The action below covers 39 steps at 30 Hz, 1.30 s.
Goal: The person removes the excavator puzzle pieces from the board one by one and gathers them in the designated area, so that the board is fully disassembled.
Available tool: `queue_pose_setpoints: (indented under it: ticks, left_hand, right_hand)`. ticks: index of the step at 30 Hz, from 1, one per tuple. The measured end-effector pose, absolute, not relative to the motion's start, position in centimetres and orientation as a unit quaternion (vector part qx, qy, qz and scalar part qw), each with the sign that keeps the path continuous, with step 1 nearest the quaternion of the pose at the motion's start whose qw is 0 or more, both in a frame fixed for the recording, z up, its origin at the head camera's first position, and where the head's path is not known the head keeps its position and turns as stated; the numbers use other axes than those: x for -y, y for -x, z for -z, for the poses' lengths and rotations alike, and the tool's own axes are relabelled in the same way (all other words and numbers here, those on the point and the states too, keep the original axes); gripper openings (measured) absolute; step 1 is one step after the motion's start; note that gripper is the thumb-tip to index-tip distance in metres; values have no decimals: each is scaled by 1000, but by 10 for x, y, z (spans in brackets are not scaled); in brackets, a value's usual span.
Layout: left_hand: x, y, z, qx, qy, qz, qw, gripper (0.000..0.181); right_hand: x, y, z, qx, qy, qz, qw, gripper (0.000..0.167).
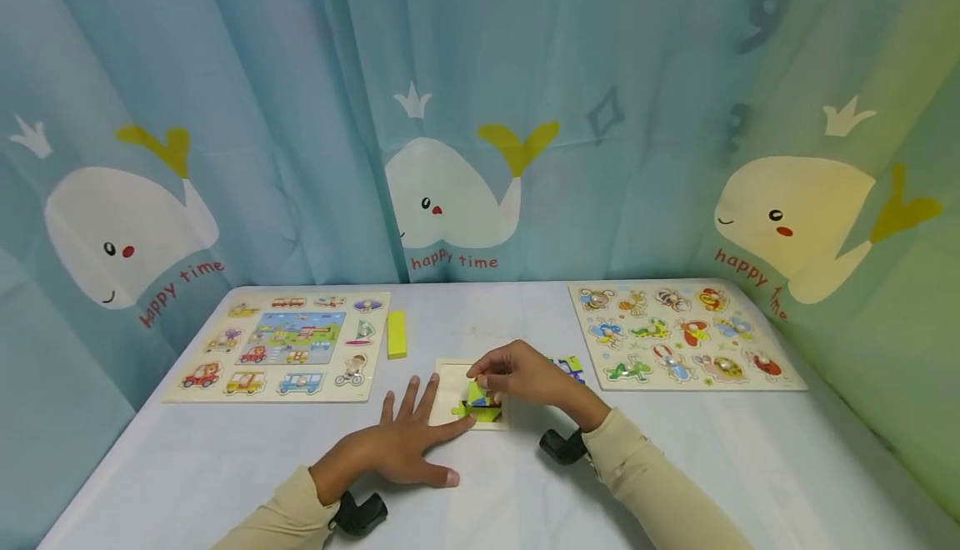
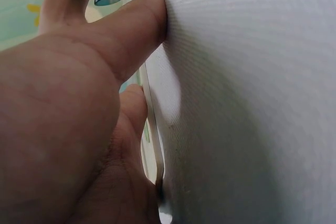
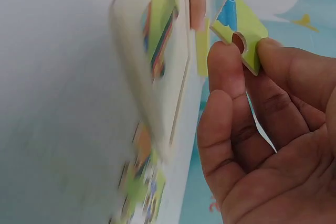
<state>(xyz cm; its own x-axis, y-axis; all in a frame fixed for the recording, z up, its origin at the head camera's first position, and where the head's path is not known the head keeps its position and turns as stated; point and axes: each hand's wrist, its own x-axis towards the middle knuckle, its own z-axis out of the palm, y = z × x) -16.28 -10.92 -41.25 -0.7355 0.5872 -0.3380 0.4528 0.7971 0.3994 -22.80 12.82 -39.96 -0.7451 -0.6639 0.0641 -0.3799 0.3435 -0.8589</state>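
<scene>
My right hand [image 1: 525,375] pinches a green and blue jigsaw piece [image 3: 249,27] between thumb and fingertips, held above a small wooden puzzle tray [image 1: 448,377]. A green piece with a dark stripe [image 1: 491,417] lies inside the tray, along its near right side. With fingers spread, my left hand [image 1: 401,446] rests at the tray's near left side, its index finger reaching over the near edge. The left thumb touches the white tabletop in the left wrist view. Several loose jigsaw pieces [image 3: 140,182] lie beside the tray, partly hidden behind my right hand in the head view.
A vehicle peg puzzle board [image 1: 202,325] lies at the back left, with a yellow block [image 1: 397,335] next to it. At the back right is an insect peg puzzle board [image 1: 780,375]. A blue whale-print curtain [image 1: 300,117] surrounds the table.
</scene>
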Motion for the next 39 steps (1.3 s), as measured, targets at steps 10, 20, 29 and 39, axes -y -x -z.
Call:
queue_pose_setpoints:
  ticks: [10, 20, 29, 39]
  left_hand:
    - [107, 162, 414, -920, -279, -148, 231, 75]
    - [106, 166, 415, -920, -277, -156, 230, 74]
    - [104, 166, 413, -921, -293, -180, 185, 65]
    - [88, 166, 407, -908, -316, -185, 206, 62]
  right_hand:
    - [-163, 224, 404, -814, 300, 467, 169, 16]
    - [-183, 222, 403, -824, 291, 449, 184, 11]
    - [-182, 223, 405, -822, 294, 445, 199, 12]
    - [-178, 220, 402, -841, 289, 420, 183, 11]
